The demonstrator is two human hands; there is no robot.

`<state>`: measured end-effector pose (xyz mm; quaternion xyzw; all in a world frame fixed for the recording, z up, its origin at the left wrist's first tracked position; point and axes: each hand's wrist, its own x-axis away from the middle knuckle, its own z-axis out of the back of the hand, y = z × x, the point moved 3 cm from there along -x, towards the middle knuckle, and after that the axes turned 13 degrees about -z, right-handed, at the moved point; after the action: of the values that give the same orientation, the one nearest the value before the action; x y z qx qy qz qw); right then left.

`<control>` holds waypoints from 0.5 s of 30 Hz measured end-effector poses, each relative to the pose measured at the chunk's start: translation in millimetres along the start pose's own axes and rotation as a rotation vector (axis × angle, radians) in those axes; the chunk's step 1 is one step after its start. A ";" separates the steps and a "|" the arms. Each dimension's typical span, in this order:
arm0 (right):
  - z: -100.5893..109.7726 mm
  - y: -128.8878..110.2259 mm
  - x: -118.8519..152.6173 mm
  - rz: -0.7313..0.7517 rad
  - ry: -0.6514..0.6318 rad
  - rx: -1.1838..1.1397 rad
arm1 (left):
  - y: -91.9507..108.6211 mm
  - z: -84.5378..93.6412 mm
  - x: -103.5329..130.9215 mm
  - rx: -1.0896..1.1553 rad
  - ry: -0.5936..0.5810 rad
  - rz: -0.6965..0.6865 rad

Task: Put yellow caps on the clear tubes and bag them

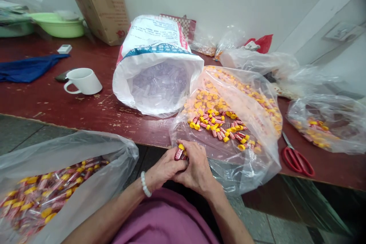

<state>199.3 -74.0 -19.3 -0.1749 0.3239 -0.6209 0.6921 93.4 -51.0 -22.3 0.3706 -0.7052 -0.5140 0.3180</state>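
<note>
My left hand, with a pale bead bracelet at its wrist, meets my right hand at the front edge of the table. Both are closed around small red tubes with yellow caps; my fingers hide most of them. Just beyond my right hand, a clear plastic bag lies open with many red, yellow-capped pieces in it. Behind my hands a white printed sack lies on its side, its mouth facing me, full of clear plastic tubes.
At lower left, a large clear bag holds capped tubes. A white mug and blue cloth lie left on the red table. Red-handled scissors and another bag are right. A cardboard box stands behind.
</note>
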 end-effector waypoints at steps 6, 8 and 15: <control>-3.3 -4.5 10.2 0.114 0.119 -0.027 | -1.1 -3.4 1.7 0.065 -0.058 0.002; -4.4 -4.4 10.0 0.115 0.110 -0.030 | -6.0 -2.9 1.9 0.102 -0.066 0.048; -8.5 -10.2 -2.2 0.100 -0.009 -0.069 | -15.2 5.2 -2.8 0.091 0.061 0.019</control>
<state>185.9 -72.2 -18.4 -0.1852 0.3503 -0.5730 0.7174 93.5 -49.1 -38.5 0.3935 -0.7214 -0.4668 0.3269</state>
